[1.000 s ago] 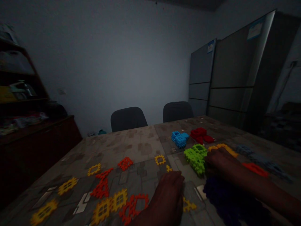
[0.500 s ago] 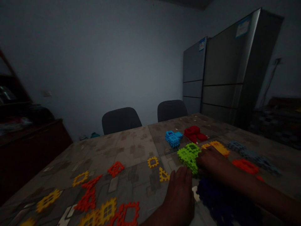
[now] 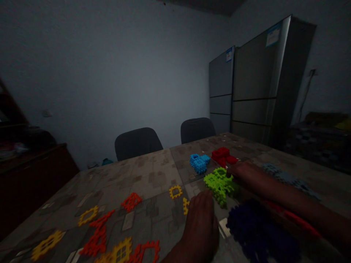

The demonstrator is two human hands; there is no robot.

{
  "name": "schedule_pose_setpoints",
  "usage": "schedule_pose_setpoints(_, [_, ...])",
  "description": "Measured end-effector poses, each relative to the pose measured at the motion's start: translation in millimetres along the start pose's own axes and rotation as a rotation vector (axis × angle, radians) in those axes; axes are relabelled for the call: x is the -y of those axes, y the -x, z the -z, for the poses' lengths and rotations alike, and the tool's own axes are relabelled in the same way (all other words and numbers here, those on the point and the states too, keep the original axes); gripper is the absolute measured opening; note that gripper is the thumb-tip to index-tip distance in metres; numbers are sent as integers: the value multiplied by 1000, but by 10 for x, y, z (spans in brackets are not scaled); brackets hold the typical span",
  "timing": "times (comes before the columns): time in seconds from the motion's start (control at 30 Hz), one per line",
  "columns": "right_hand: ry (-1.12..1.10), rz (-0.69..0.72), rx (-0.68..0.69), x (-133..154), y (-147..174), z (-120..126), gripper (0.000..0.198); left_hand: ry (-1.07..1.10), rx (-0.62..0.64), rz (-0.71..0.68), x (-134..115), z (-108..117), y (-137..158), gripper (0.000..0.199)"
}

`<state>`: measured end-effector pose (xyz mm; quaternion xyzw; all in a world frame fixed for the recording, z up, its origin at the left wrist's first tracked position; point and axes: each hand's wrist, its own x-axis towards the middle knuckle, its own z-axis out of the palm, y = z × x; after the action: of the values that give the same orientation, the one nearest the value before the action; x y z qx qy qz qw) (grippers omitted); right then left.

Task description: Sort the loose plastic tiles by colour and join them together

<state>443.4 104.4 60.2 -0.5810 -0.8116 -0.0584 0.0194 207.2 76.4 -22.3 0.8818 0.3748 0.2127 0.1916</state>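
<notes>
A bright green cluster of toothed interlocking blocks (image 3: pixel 218 182) sits on the table right of centre. My right hand (image 3: pixel 240 173) is closed at its upper right edge, with the fingertips partly hidden. My left hand (image 3: pixel 201 221) rests back up on the tabletop, fingers lying forward and close together, nothing visible in them. It partly covers a yellow triangular piece (image 3: pixel 185 206). Between my forearms lies a dark blue block cluster (image 3: pixel 255 230). Behind the green cluster are a light blue cluster (image 3: pixel 199 163) and a red cluster (image 3: pixel 223 156).
Orange-red pieces (image 3: pixel 131 201) and yellow frames (image 3: pixel 175 191) lie scattered on the left and middle of the patterned table (image 3: pixel 148 171). Grey-blue pieces (image 3: pixel 290 179) lie beyond my right forearm. Two dark chairs (image 3: pixel 138 142) stand at the far edge, with a tall refrigerator (image 3: pixel 255 73) behind.
My right hand has moved forward along the green cluster, and its arm now covers the orange-yellow piece. My left hand now hides more of the yellow triangle. The view has turned slightly right.
</notes>
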Motion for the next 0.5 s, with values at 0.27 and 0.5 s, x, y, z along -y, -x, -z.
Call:
schedule_pose_setpoints(0.27, [-11,72,67,82,-226,-66,48,17,38,59,33,-174,-114,78])
schedule_pose_setpoints(0.5, [-18,96,110,104,-155,-26,27,10,64,45,-7,-133,-200,76])
